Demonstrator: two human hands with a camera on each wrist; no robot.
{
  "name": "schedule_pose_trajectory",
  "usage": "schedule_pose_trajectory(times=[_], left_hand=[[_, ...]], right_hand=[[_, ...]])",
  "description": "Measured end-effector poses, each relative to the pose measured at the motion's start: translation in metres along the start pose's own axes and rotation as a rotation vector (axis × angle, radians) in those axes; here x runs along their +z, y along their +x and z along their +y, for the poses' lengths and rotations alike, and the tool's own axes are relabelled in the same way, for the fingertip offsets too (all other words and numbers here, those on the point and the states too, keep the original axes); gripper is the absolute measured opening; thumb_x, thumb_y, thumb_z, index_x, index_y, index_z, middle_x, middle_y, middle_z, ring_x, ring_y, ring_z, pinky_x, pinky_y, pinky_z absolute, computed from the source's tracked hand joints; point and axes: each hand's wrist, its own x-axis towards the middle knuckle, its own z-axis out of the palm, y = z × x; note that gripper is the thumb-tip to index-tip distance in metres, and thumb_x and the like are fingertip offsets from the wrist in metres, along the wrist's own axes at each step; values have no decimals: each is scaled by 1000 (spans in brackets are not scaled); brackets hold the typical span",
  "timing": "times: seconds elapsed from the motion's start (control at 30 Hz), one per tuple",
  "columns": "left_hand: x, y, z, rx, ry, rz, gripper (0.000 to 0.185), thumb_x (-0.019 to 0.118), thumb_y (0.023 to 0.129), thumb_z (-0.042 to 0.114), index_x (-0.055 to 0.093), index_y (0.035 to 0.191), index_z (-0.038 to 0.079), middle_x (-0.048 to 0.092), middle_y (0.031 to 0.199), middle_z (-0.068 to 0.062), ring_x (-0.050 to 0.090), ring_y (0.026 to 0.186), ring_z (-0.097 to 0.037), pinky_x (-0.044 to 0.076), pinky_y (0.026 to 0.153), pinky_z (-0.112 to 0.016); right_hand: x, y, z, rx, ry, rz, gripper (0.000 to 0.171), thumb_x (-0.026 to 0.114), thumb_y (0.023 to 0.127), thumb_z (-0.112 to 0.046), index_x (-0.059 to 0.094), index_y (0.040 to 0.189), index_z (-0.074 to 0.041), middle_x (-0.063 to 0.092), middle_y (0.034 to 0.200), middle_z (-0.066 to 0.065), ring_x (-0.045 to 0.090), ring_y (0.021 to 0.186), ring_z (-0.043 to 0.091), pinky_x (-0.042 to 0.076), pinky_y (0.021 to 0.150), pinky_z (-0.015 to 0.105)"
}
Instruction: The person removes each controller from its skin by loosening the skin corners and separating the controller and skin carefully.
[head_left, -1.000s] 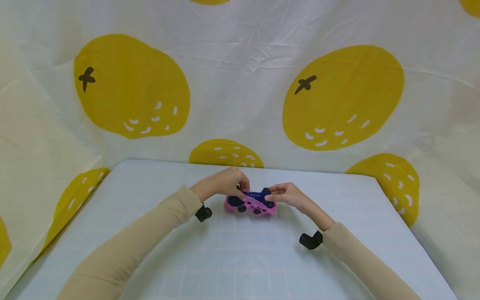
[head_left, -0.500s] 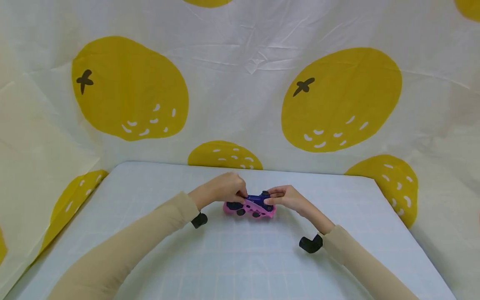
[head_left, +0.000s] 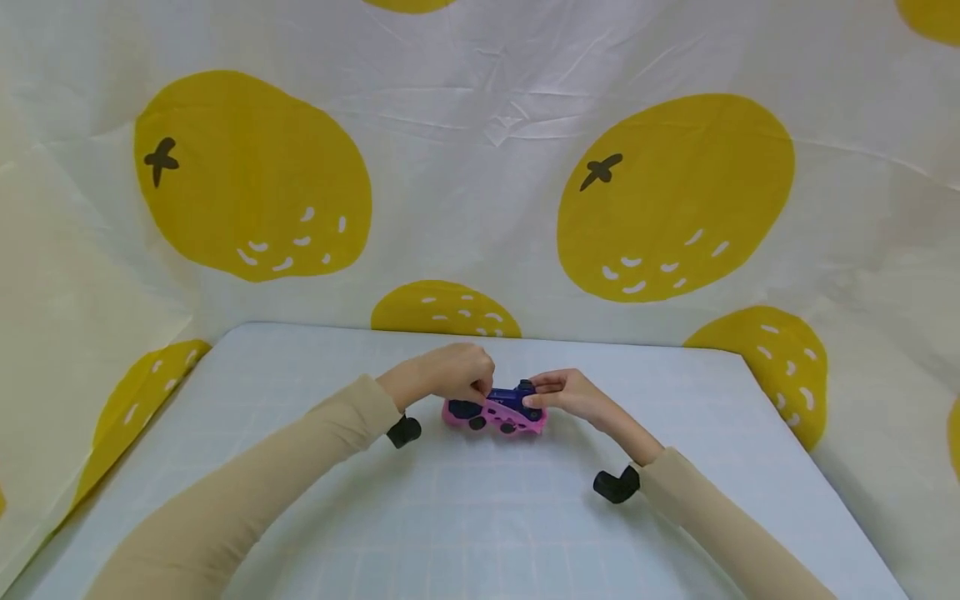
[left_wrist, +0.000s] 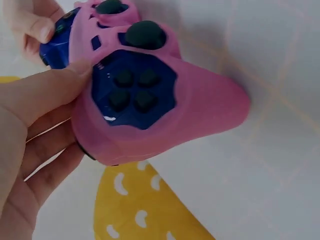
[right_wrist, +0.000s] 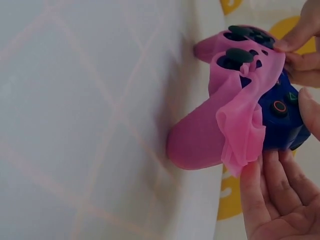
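Note:
A dark blue game controller point(head_left: 512, 399) sits partly inside a soft pink cover point(head_left: 491, 418), close over the table. My left hand point(head_left: 453, 372) grips its left part; in the left wrist view the thumb point(left_wrist: 55, 87) presses the cover's edge beside the directional buttons, fingers behind. My right hand point(head_left: 576, 395) holds the right end, thumb on the bare blue face. In the right wrist view, the cover point(right_wrist: 200, 130) wraps the handles and thumbsticks. Its right portion is folded and bunched, leaving the blue shell point(right_wrist: 272, 125) with round buttons exposed.
The pale checked table point(head_left: 465, 517) spreads around and in front of the hands. Behind it hangs a white cloth point(head_left: 465, 183) with big yellow fruit prints. Black wrist-worn cameras hang below each sleeve, the left camera point(head_left: 403, 431) and the right camera point(head_left: 617, 485).
My left hand's fingers have drawn in tighter on the controller's top and cover edge. The right hand keeps its hold, and the cover stays bunched. The head view has shifted slightly.

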Motion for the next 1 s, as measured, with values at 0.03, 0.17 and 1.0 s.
schedule_pose_trajectory(times=[0.03, 0.17, 1.0], left_hand=[[-2, 1, -1, -9, -21, -29, 9, 72, 86, 22, 76, 84, 14, 70, 82, 3, 59, 74, -6, 52, 74, -17], [-7, 8, -6, -25, -115, -128, 8, 72, 86, 21, 77, 88, 15, 71, 88, 3, 61, 79, -7, 53, 78, -17], [4, 15, -34, 214, -607, -175, 12, 65, 90, 7, 70, 80, 2, 63, 74, 2, 49, 65, -5, 48, 68, -17]], right_hand=[[0, 1, 0, 0, -1, -3, 56, 72, 86, -30, 57, 129, 2, 65, 121, 20, 64, 109, 25, 47, 101, 46], [-2, 3, -2, 6, -9, -12, 55, 72, 86, -29, 57, 128, 3, 66, 120, 19, 64, 106, 23, 45, 102, 49], [10, -10, -6, -24, -38, 76, 46, 74, 83, -24, 63, 119, 2, 70, 108, 15, 64, 97, 18, 52, 90, 39]])
